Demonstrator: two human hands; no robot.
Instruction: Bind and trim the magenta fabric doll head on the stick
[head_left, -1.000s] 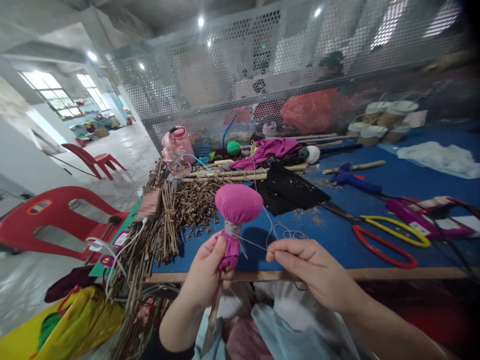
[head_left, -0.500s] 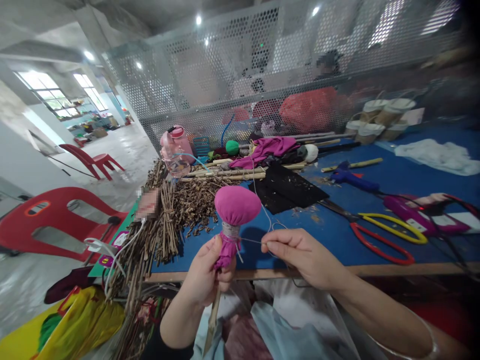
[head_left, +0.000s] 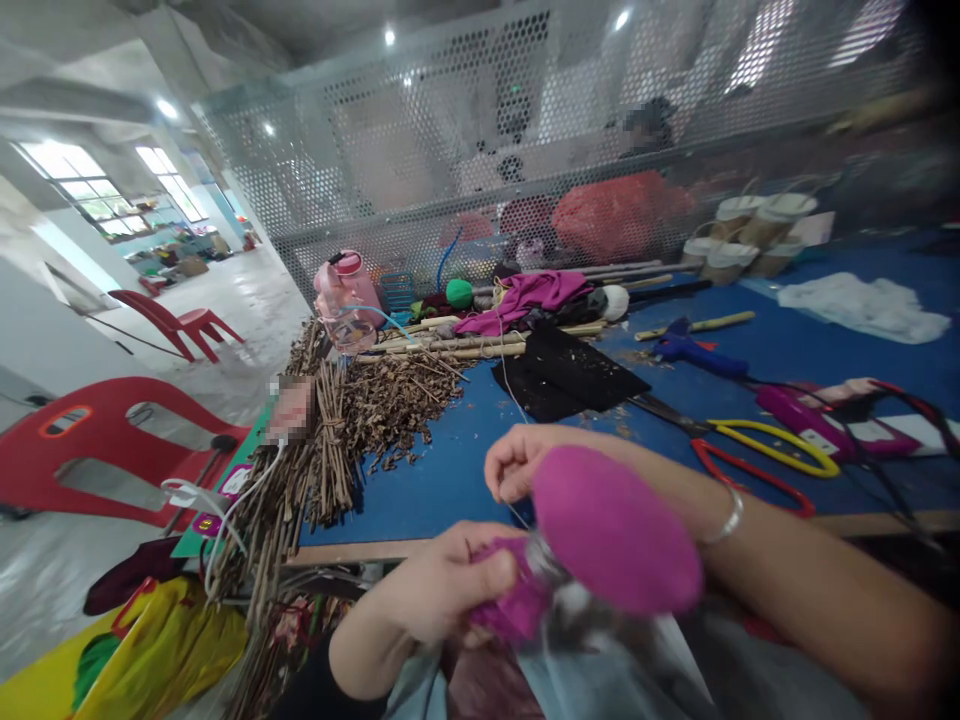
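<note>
My left hand (head_left: 457, 585) is closed around the gathered lower cloth of a magenta, mushroom-shaped cloth bundle (head_left: 615, 530). The padded cap is tilted over to the right and blurred by motion. Grey thread (head_left: 541, 555) is wound around its neck, just beyond my left thumb. My right hand (head_left: 521, 465) is behind the cap, its fingers curled together on the grey thread. A loose length of that thread runs up across the black cloth (head_left: 570, 375). The cap covers part of my right hand and wrist.
Bundled dry twigs (head_left: 334, 440) lie at the table's left side. Scissors (head_left: 776, 447) with red and yellow handles and a blue glue gun (head_left: 697, 355) lie at right. Behind are a pink jug (head_left: 356, 285), magenta cloth (head_left: 544, 295) and a perforated metal screen (head_left: 420, 150).
The bundle has tipped from upright to lying rightward and come lower and closer. My right hand has moved left, from beside the bundle to behind its cap.
</note>
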